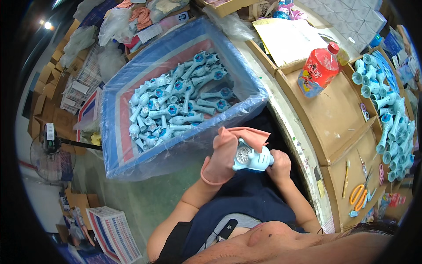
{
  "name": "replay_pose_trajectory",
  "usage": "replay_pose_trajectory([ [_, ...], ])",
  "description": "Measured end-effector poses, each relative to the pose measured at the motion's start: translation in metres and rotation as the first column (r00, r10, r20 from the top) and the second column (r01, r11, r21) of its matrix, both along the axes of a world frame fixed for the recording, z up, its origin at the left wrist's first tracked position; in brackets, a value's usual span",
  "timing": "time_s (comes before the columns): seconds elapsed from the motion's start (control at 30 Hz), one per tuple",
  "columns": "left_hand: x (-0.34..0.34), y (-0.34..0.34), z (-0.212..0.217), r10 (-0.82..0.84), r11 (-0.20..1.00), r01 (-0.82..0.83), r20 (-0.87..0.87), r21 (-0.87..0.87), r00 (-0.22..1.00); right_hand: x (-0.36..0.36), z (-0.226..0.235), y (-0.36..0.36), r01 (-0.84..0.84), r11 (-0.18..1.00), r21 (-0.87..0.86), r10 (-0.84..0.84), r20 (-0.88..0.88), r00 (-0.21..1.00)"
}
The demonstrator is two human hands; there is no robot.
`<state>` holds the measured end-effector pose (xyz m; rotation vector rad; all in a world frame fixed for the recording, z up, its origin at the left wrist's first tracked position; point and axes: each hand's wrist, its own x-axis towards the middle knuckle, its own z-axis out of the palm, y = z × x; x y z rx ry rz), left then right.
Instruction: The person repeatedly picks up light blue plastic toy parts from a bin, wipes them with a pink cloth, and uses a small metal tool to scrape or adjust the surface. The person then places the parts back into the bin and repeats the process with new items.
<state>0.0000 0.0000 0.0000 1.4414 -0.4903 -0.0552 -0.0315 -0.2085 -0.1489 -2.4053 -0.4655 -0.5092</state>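
On the near side, between bin [113, 132] and worktop [293, 140], we saw the right hand [280, 167] clamp its grip around a pale-blue toy's [260, 160] narrow end; the left hand's [219, 160] grip, under pink cloth [251, 135], we could not tell. We judged the toy light, stiff, slick, best held there.

Forearms [200, 191] angled inward, left hand [220, 159] near the curled right hand [280, 166]

The right grip [280, 166] hides one end of the light-blue piece [258, 160].
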Motion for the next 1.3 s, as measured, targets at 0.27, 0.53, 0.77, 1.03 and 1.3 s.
replay_pose_trajectory([
  [0.27, 0.029, -0.009, 0.004, -0.283, 0.754, -0.035, -0.372, -0.656, 0.884, -0.032, 0.057, 0.012, -0.186, 0.977, 0.102, 0.205, -0.684, 0.701],
  [0.53, -0.009, -0.031, -0.046, -0.417, 0.665, -0.280, -0.656, -0.692, 0.629, -0.003, 0.062, 0.016, 0.290, 0.414, 0.863, 0.897, -0.442, 0.034],
  [0.77, -0.015, -0.011, -0.055, 0.292, 0.866, -0.323, 0.138, 0.381, 0.946, 0.009, 0.057, 0.015, -0.131, 0.410, 0.903, 0.881, -0.354, 0.314],
  [1.03, -0.004, -0.034, -0.053, 0.092, 0.966, -0.010, -0.304, 0.259, 0.948, 0.061, 0.099, -0.003, 0.062, 0.171, 0.983, 0.676, -0.163, 0.719],
  [1.3, -0.041, -0.047, -0.073, -0.039, 0.963, 0.112, -0.285, 0.244, 0.958, 0.091, 0.123, -0.026, 0.093, 0.187, 0.978, 0.314, -0.149, 0.938],
])
